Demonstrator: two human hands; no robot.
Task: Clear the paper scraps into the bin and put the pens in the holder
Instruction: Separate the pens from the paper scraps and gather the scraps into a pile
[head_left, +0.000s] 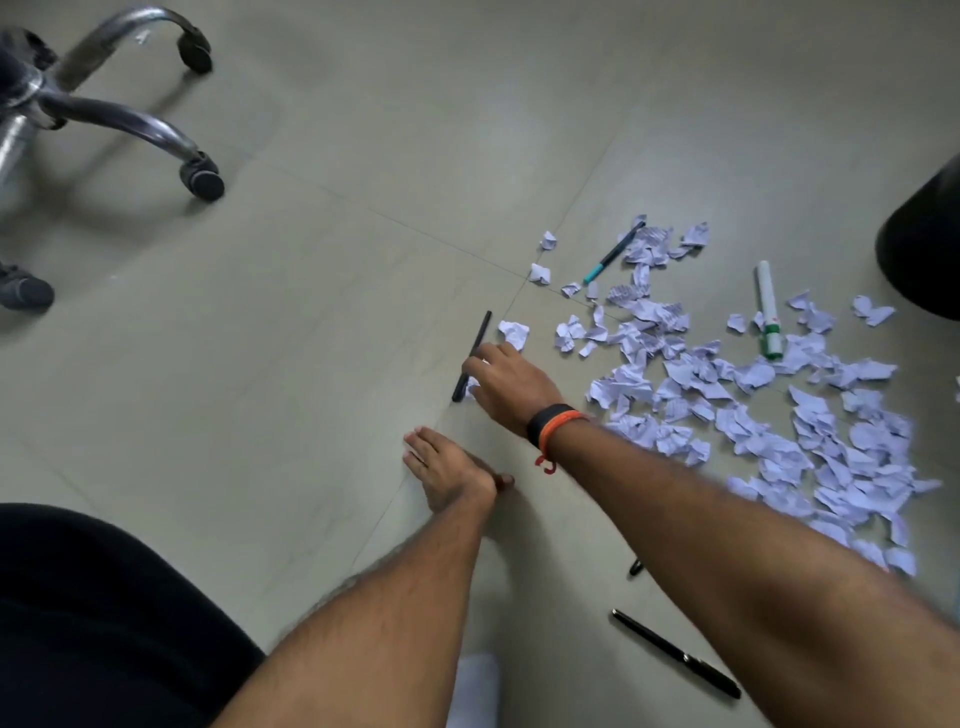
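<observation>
A grey tiled floor (322, 322) is carrying a spread of torn paper scraps (769, 415) and several loose pens, and a person's two hands are reaching down to it.
The right hand (511, 387), wearing black and orange bands (551, 430) at the wrist, is reaching with curled fingers onto a black pen (482, 332) lying at the left edge of the scraps; whether it is actually pinching the pen cannot be told. The left hand (448, 467) is lying flat on the floor just beside it, fingers straight, holding nothing. A teal-tipped pen (613, 254) and a white-and-green marker (768, 312) are lying among the scraps farther off, and another black pen (675, 653) is lying apart, near the right forearm. A chair base (119, 114) on castors is standing at the upper left, and a dark rounded object (922, 249) is showing at the right edge.
</observation>
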